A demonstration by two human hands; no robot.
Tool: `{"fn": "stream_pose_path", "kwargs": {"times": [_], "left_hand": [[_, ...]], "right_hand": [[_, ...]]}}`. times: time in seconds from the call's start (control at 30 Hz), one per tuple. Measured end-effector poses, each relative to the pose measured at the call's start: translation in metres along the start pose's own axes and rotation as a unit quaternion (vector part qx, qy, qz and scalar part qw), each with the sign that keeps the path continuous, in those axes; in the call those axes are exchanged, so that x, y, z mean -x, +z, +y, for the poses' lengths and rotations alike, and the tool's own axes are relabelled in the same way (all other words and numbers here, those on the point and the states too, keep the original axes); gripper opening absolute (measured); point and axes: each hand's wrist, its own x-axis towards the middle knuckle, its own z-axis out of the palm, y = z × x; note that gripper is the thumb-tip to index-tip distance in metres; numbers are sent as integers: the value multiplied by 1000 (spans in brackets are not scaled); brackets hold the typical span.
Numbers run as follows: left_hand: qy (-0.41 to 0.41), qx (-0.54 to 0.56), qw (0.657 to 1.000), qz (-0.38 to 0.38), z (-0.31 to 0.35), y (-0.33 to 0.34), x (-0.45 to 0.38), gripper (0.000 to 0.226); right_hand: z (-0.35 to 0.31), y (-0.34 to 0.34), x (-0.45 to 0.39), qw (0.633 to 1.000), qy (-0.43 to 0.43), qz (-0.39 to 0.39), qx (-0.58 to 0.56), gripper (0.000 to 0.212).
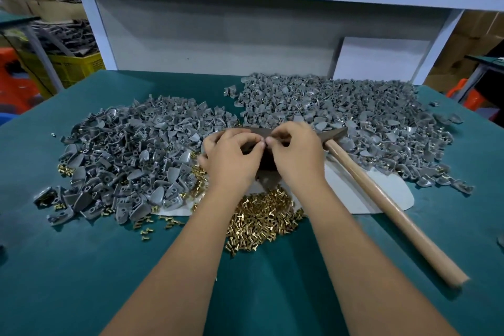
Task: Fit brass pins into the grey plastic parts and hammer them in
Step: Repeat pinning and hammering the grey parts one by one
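My left hand [231, 155] and my right hand [296, 153] meet fingertip to fingertip over a dark block [266, 161] at the table's middle. Both have curled fingers. The left grips a grey plastic part, of which only a sliver [202, 148] shows at the hand's left edge. The right pinches something tiny against it, seemingly a brass pin, hidden by the fingers. A heap of brass pins [261, 221] lies just below my wrists. A hammer [381, 194] with a wooden handle lies to the right, its head [336, 133] beside my right hand, untouched.
Two big piles of grey plastic parts flank the hands, one on the left [128, 153] and one at the back right [349, 112]. Under the work spot lies a white sheet [387, 191] on the green table [81, 267]. A white shelf frame [218, 35] stands behind.
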Motion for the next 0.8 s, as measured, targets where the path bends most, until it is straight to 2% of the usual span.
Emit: {"fn": "stream_pose_path", "kwargs": {"times": [0.1, 0.33, 0.53, 0.67, 0.8], "left_hand": [[2, -7, 1000, 5, 1, 0, -1, 7], [14, -25, 999, 15, -2, 0, -2, 9], [15, -40, 999, 24, -3, 0, -1, 14], [20, -49, 998, 28, -3, 0, -1, 15], [33, -62, 997, 29, -2, 0, -2, 17]], "right_hand": [[0, 3, 2, 1000, -4, 7, -19, 2], [-8, 3, 2, 991, 60, 1, -116, 15], [-9, 10, 4, 998, 13, 34, -46, 13], [-6, 13, 5, 997, -47, 56, -2, 17], [-3, 15, 3, 995, -76, 64, 16, 8]]}}
